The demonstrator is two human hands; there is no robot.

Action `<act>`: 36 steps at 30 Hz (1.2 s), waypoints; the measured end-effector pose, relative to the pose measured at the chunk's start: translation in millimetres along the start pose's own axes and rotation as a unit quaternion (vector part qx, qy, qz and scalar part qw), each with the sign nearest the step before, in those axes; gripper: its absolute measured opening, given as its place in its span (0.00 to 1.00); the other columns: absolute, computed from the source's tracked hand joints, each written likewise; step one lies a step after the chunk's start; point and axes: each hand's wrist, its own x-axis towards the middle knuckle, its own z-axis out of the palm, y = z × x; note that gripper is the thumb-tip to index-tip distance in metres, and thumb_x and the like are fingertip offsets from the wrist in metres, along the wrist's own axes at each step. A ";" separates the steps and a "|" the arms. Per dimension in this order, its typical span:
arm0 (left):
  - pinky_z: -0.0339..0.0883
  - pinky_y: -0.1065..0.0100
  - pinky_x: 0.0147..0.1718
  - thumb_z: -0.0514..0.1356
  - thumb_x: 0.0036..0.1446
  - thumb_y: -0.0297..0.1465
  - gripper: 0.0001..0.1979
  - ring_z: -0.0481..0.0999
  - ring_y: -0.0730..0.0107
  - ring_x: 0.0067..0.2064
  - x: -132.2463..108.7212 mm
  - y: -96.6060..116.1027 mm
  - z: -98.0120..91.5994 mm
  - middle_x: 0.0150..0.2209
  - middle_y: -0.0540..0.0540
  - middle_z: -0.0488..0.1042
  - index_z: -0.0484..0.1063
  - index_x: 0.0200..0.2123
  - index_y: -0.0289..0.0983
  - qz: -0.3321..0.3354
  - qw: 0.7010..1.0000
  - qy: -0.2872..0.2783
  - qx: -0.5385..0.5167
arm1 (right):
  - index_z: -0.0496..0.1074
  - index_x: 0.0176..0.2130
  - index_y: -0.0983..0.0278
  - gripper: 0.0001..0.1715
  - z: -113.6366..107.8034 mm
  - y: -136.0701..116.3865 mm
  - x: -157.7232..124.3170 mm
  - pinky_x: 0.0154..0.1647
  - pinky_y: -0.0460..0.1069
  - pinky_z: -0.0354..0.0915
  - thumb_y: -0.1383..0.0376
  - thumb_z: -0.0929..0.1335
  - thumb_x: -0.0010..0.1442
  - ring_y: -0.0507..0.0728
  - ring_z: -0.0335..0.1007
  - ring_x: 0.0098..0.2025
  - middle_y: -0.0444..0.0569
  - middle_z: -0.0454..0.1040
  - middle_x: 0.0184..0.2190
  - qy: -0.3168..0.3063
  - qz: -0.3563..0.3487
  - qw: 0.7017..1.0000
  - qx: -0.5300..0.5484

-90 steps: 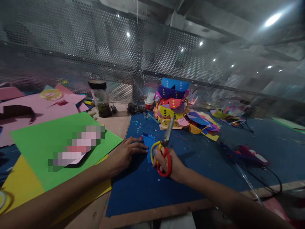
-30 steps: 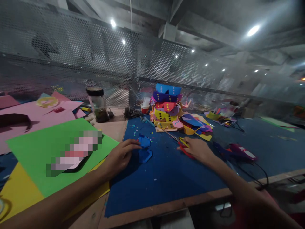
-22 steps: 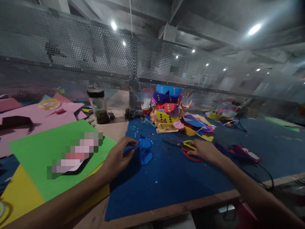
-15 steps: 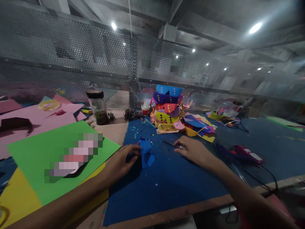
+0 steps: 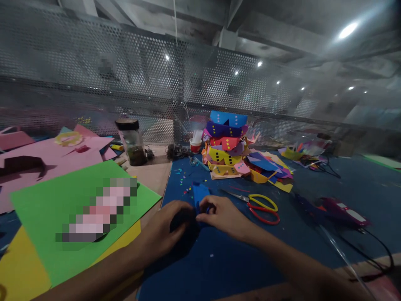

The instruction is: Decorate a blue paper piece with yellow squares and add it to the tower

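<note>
Here, the blue paper (image 5: 201,192) sits just below the frame's centre, its near end pinched by the right hand (image 5: 221,213) while the left hand (image 5: 169,223) curls close beside, its grip unclear, with scissors (image 5: 247,198) lying right of centre, a paper stack (image 5: 226,145) above and a green sheet (image 5: 59,200) at lower left.

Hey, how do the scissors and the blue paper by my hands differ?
The scissors have one yellow and one red handle; the blue paper is a single color.
The scissors lie untouched, while the blue paper is at your right hand's fingers.
Both are at the blue work surface.
</note>
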 end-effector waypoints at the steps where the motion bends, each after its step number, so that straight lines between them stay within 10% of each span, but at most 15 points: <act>1: 0.67 0.61 0.47 0.58 0.58 0.28 0.13 0.74 0.61 0.47 0.9 0.1 -0.9 0.45 0.46 0.75 0.67 0.46 0.43 0.007 1.000 0.000 0.008 | 0.73 0.35 0.61 0.09 -0.3 -0.5 0.2 0.25 0.44 0.55 0.60 0.72 0.55 0.49 0.64 0.25 0.38 0.69 0.23 0.009 0.001 0.999 0.040; 7: 0.65 0.61 0.49 0.59 0.59 0.33 0.12 0.72 0.61 0.49 2.1 3.0 -2.4 0.47 0.46 0.74 0.69 0.47 0.45 0.043 0.999 0.020 0.026 | 0.70 0.38 0.62 0.10 0.5 -1.7 -0.8 0.28 0.45 0.64 0.59 0.71 0.57 0.52 0.71 0.25 0.39 0.71 0.23 0.018 -0.018 0.976 0.214; 16: 0.68 0.64 0.43 0.57 0.61 0.35 0.10 0.76 0.65 0.40 6.2 5.6 -6.1 0.38 0.49 0.75 0.64 0.45 0.42 -0.129 0.961 0.070 -0.234 | 0.73 0.37 0.61 0.07 -3.3 -9.5 -8.3 0.39 0.48 0.66 0.63 0.71 0.57 0.54 0.74 0.38 0.45 0.75 0.36 0.052 -0.070 0.970 0.225; 28: 0.65 0.57 0.54 0.63 0.53 0.29 0.34 0.68 0.53 0.59 16.4 -9.9 -16.1 0.62 0.41 0.64 0.56 0.62 0.44 -0.200 0.881 0.107 -0.415 | 0.67 0.40 0.62 0.13 -18.3 -3.8 -1.7 0.33 0.46 0.69 0.67 0.71 0.54 0.48 0.70 0.28 0.42 0.72 0.33 -0.023 0.064 0.768 0.637; 36: 0.72 0.64 0.39 0.68 0.48 0.33 0.39 0.79 0.58 0.44 20.1 -5.7 -23.1 0.49 0.42 0.77 0.58 0.62 0.46 -0.213 0.866 0.089 -0.443 | 0.67 0.46 0.62 0.20 -23.5 3.5 2.1 0.27 0.42 0.63 0.67 0.70 0.53 0.46 0.62 0.23 0.41 0.70 0.31 -0.030 0.094 0.761 0.642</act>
